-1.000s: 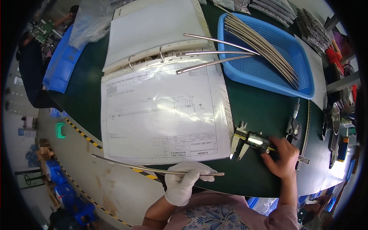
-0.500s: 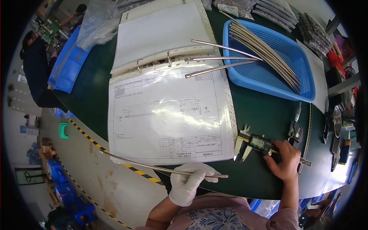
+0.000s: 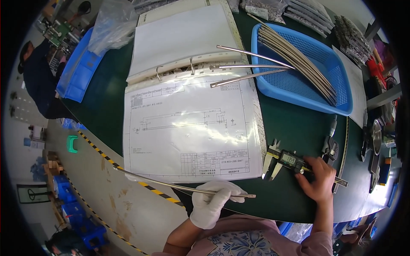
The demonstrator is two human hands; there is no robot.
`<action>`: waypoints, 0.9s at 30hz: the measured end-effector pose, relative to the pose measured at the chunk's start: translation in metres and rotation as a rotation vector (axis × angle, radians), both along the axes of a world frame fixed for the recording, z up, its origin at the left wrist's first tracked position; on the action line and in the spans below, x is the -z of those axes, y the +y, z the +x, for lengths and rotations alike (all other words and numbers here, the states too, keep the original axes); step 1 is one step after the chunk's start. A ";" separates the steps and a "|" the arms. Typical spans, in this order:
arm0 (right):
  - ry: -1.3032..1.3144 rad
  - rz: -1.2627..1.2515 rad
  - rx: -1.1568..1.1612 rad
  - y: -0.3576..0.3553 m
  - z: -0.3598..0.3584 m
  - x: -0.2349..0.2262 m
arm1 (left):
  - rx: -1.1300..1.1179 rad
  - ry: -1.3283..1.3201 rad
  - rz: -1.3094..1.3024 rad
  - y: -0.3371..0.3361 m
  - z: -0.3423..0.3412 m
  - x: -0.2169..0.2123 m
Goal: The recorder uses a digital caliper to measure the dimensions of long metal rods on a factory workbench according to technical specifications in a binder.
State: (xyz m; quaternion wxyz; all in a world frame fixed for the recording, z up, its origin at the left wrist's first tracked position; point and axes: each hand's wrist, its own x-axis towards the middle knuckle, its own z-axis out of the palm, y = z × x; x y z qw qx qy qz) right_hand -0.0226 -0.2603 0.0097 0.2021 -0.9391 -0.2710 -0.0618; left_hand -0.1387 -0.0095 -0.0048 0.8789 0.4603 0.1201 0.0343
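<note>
In a white glove, my left hand [image 3: 208,205] pinches a long thin metal rod [image 3: 156,181] near its right end. The rod stretches leftward, in front of the lower edge of an open ring binder. My bare right hand [image 3: 320,179] is closed on a digital caliper [image 3: 289,159] lying on the green table, its jaws pointing left and apart from the rod. Under a clear sleeve in the binder lies a technical drawing [image 3: 179,141] of a long shaft. Three metal rods [image 3: 239,79] stick out over the binder from a blue basket [image 3: 267,91].
Inside the basket rests a bundle of metal rods [image 3: 299,59]. A micrometer [image 3: 329,143] lies right of the caliper. Bagged parts [image 3: 307,17] line the back. At far left are a blue bin [image 3: 77,72] and a person [image 3: 36,81] near a machine.
The whole view has shifted slightly. Both hands keep their holds on the rod and the caliper. The person at far left has moved a little.
</note>
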 end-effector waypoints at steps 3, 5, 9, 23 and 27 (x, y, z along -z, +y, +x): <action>-0.005 0.016 -0.007 0.000 0.000 0.000 | -0.011 -0.020 0.004 0.000 0.001 0.000; -0.003 0.007 -0.006 0.000 0.000 -0.001 | 0.026 -0.006 0.015 0.002 0.001 -0.001; -0.005 0.004 -0.013 0.000 0.001 0.000 | 0.016 -0.023 0.027 0.001 0.001 0.001; -0.008 -0.010 -0.002 0.000 0.000 -0.001 | -0.006 -0.012 0.008 0.000 0.001 0.001; -0.001 -0.002 -0.007 0.000 0.001 -0.001 | -0.012 -0.019 -0.001 -0.001 0.001 0.001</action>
